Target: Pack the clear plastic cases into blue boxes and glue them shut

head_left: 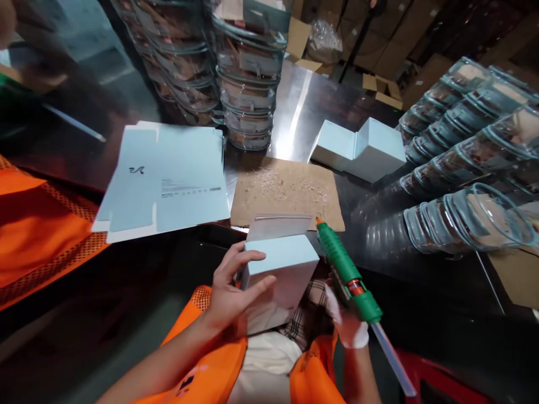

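My left hand (231, 292) grips a small pale blue carton (280, 272) by its left side, holding it above my lap with one flap (280, 226) open on the far side. My right hand (345, 322), in a white glove, holds a green glue gun (345, 272) just right of the carton. Its orange nozzle points up toward the open flap, and a clear glue stick (393, 359) juts out behind.
A brown cardboard sheet (286, 191) with glue bits lies on the metal table (295, 106). Flat blue carton blanks (164, 179) lie left, a folded carton (362, 148) behind. Stacks of clear lidded tubs stand at the back (248, 73) and lie right (463, 157). An orange vest (37, 224) is at left.
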Tool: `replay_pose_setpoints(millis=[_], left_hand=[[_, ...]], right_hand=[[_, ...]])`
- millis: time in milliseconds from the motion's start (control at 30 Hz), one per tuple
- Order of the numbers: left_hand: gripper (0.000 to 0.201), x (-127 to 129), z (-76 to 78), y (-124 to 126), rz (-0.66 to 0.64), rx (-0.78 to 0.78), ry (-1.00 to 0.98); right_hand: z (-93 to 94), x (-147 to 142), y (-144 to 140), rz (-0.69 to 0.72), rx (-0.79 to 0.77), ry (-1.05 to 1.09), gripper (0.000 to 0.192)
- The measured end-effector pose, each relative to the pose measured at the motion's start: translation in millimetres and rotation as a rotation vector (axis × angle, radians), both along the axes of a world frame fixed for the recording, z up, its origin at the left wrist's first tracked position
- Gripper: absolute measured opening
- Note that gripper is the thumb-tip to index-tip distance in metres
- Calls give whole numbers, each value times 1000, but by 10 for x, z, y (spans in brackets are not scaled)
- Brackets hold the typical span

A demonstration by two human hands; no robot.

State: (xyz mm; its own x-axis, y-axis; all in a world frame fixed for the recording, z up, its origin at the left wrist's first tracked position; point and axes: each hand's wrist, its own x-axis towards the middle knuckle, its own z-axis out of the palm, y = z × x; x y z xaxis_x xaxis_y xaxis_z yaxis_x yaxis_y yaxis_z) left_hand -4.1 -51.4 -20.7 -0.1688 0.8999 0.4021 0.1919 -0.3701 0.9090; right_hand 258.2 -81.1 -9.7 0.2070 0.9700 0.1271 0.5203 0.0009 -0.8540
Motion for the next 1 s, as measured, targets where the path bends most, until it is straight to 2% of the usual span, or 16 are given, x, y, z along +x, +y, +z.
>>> replay_pose_setpoints(millis=[67, 133, 200, 267, 333, 433, 500, 533, 600, 633, 700, 767, 800, 867, 900, 1000], left_hand=[[28, -24, 3, 19, -2, -1, -40], [29, -35, 4, 38, -14, -1, -83], [29, -36, 2, 49, -30, 0, -124], [30, -38, -1, 52, -36, 1, -151], [29, -46, -1, 50, -35, -5, -159], [28, -63, 11, 49, -40, -2, -156], [28, -65, 26, 54, -59, 8, -148], [28, -62, 33, 58, -75, 14, -140], [29, -46, 41, 66, -128, 28, -115], [30, -35, 39, 68, -162, 38, -102], [31, -11, 21, 69, -221, 67, -89], [31, 10, -16, 69, -238, 87, -91], [31, 17, -38, 72, -230, 82, -97], [35, 23, -83, 91, -195, 46, -134], [40, 23, -103, 108, -188, 28, -174], [66, 6, -142, 174, -224, 63, -317]], right_hand=[[59, 65, 144, -129, -16, 112, 28], [138, 120, 388, -225, -113, 319, 47], [208, 202, 688, -223, -271, 511, 61], [263, 336, 964, -173, -427, 566, 67], [310, 502, 1146, -171, -517, 452, 67], [395, 675, 1190, -278, -524, 14, 56], [461, 627, 1096, -389, -356, -200, 41], [491, 541, 1030, -404, -234, -204, 37], [536, 269, 900, -300, -44, -36, 48], [546, 109, 850, -189, -37, 97, 56], [534, -182, 797, 46, -207, 377, 61], [479, -355, 788, 148, -370, 557, 57], [440, -385, 787, 156, -396, 609, 58], [367, -345, 771, 188, -353, 648, 62], [343, -291, 754, 253, -305, 641, 67], [358, -108, 684, 596, -151, 529, 87]])
